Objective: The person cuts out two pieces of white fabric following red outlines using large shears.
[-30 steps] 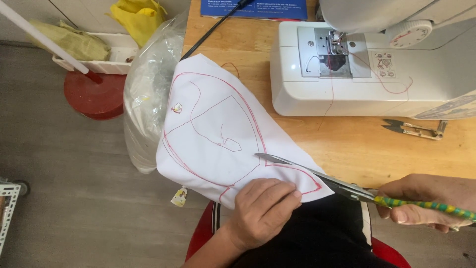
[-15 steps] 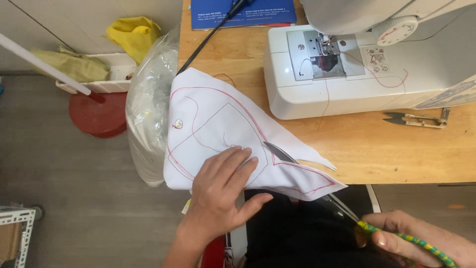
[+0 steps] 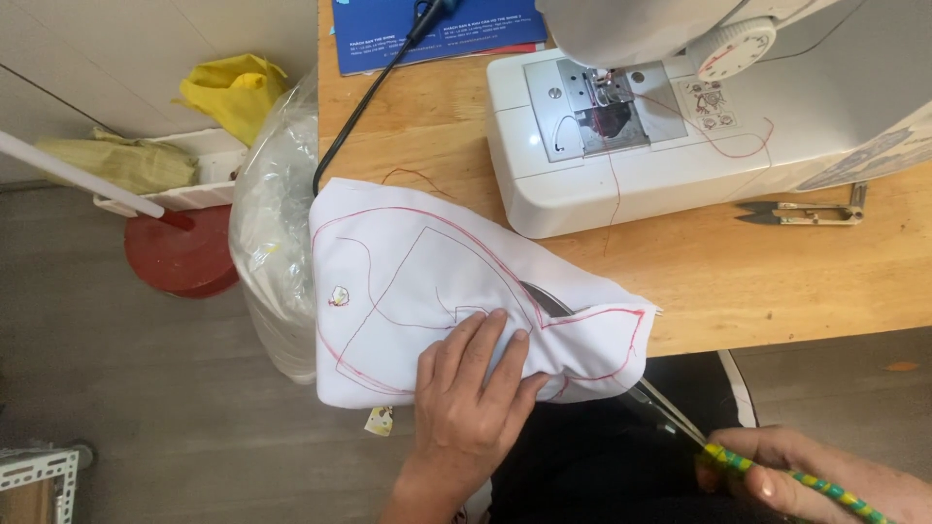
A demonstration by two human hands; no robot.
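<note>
Pressing flat, the left hand [image 3: 476, 403] pins the soft, floppy white cloth [image 3: 427, 281] at the table [image 3: 777, 281] edge; the right hand [image 3: 806, 475] grips scissors [image 3: 621, 374] cutting into it.

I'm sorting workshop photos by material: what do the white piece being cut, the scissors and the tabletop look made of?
White piece: looks like matte woven cloth; it drapes limply off the edge.
Scissors: shiny grey blades, probably steel; handles wrapped in yellow-green cord or tape.
Tabletop: pale wood with visible grain, smooth finish.
</note>
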